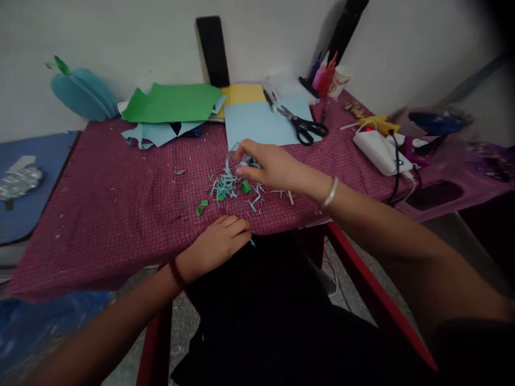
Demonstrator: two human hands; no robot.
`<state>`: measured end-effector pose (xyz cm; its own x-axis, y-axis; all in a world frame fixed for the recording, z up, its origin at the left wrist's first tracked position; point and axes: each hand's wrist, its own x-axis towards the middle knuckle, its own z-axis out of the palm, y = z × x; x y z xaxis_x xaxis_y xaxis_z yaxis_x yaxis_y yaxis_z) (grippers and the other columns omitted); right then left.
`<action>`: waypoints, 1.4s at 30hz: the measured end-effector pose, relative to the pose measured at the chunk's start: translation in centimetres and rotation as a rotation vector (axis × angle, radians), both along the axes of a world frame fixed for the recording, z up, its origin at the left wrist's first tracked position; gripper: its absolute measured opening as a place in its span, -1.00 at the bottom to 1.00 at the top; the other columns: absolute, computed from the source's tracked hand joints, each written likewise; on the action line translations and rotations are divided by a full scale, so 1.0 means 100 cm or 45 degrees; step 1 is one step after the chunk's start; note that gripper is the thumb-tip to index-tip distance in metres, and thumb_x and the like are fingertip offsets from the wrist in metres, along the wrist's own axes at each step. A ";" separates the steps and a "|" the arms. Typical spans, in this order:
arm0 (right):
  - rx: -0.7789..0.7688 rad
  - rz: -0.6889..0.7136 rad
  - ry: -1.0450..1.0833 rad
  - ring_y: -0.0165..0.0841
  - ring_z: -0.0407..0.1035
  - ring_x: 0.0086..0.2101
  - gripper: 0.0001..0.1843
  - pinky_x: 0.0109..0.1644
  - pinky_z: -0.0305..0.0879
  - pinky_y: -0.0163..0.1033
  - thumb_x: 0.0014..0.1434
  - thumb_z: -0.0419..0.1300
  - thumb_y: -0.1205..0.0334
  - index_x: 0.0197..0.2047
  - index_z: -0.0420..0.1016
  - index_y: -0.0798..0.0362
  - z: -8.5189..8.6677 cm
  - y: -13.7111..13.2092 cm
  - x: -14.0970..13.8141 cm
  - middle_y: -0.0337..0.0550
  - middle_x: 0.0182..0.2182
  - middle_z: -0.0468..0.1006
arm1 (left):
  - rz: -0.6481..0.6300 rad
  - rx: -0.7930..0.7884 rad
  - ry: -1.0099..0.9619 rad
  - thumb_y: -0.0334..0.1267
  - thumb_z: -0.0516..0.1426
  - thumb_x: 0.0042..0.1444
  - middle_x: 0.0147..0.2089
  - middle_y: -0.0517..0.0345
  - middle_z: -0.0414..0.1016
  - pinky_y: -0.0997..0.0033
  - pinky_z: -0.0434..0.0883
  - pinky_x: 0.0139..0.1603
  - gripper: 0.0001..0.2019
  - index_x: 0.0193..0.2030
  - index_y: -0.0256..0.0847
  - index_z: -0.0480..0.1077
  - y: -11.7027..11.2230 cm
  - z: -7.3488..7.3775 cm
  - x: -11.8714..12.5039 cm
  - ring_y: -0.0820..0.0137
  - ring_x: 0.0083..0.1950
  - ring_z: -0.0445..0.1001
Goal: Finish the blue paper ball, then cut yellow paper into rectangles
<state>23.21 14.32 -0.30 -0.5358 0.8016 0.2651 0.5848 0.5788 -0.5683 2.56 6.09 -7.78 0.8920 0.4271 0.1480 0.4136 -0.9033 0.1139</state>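
Note:
My right hand (269, 165) reaches over the red checked tablecloth (112, 203) and pinches something small and grey-blue above a heap of blue and green paper scraps (229, 187); a thin blue strip hangs from the fingers. A bangle sits on that wrist. My left hand (219, 242) rests at the table's front edge with its fingers curled together, a bit of blue paper showing at the fingertips. A small wooden stick (290, 198) lies just right of the scraps.
Behind the scraps lie a light blue sheet (257, 126) with black scissors (303, 127), green paper (173, 102) and yellow paper (241, 94). A white box with a cable (380, 151), a yellow glue gun (380, 125), a cup of pens (328, 78) and a teal paper fruit (82, 94) stand around.

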 end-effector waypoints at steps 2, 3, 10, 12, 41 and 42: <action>0.076 0.013 0.011 -0.13 0.27 0.05 -0.57 0.15 0.16 0.02 0.24 0.15 0.11 0.11 0.29 0.14 0.005 0.007 0.000 -0.06 -0.01 0.36 | 0.021 -0.105 -0.131 -0.35 0.01 0.29 -0.14 0.08 0.46 0.29 0.31 -0.09 -0.82 -0.17 -0.22 0.44 0.000 0.000 0.000 0.35 -0.15 0.35; 0.100 0.022 0.045 -0.09 0.22 0.11 -0.53 0.17 0.13 0.05 0.25 0.14 0.09 0.16 0.25 0.12 0.008 0.000 0.003 -0.05 0.06 0.32 | 0.036 -0.180 -0.230 -0.34 0.01 0.28 -0.15 0.08 0.47 0.30 0.32 -0.08 -0.83 -0.20 -0.22 0.44 0.000 0.001 0.000 0.37 -0.15 0.37; -0.615 0.499 0.114 -0.40 0.44 -0.24 -0.80 -0.11 0.36 -0.29 0.31 0.05 0.25 -0.12 0.48 0.02 -0.035 -0.118 0.033 -0.18 -0.26 0.54 | 0.421 -0.491 -0.778 -0.30 0.11 0.20 -0.32 0.14 0.52 0.43 0.40 -0.20 -0.86 -0.34 -0.25 0.46 0.019 0.028 -0.006 0.44 -0.25 0.47; -0.714 0.444 0.052 -0.38 0.44 -0.22 -0.78 -0.10 0.36 -0.26 0.28 0.06 0.31 -0.09 0.50 0.05 -0.073 -0.131 0.031 -0.13 -0.21 0.55 | 0.545 -0.272 -0.678 -0.28 0.09 0.21 -0.28 0.11 0.54 0.38 0.40 -0.14 -0.84 -0.30 -0.25 0.48 0.034 0.037 -0.010 0.39 -0.22 0.48; -1.112 -0.153 0.349 -0.42 0.37 -0.37 -0.86 -0.28 0.26 -0.31 0.19 0.15 0.17 -0.26 0.47 0.05 -0.086 -0.142 0.085 -0.22 -0.40 0.50 | 1.040 -1.074 0.085 -0.28 0.07 0.11 -0.26 0.09 0.50 0.37 0.27 -0.27 -0.94 -0.27 -0.17 0.33 -0.102 -0.058 -0.052 0.31 -0.26 0.47; -0.919 -0.194 0.309 -0.43 0.35 -0.41 -0.84 -0.32 0.24 -0.32 0.22 0.10 0.16 -0.28 0.44 0.05 -0.071 -0.134 0.088 -0.24 -0.44 0.48 | 1.016 -1.126 0.076 -0.31 0.05 0.11 -0.23 0.07 0.51 0.37 0.29 -0.24 -0.90 -0.23 -0.17 0.34 -0.104 -0.069 -0.051 0.31 -0.24 0.48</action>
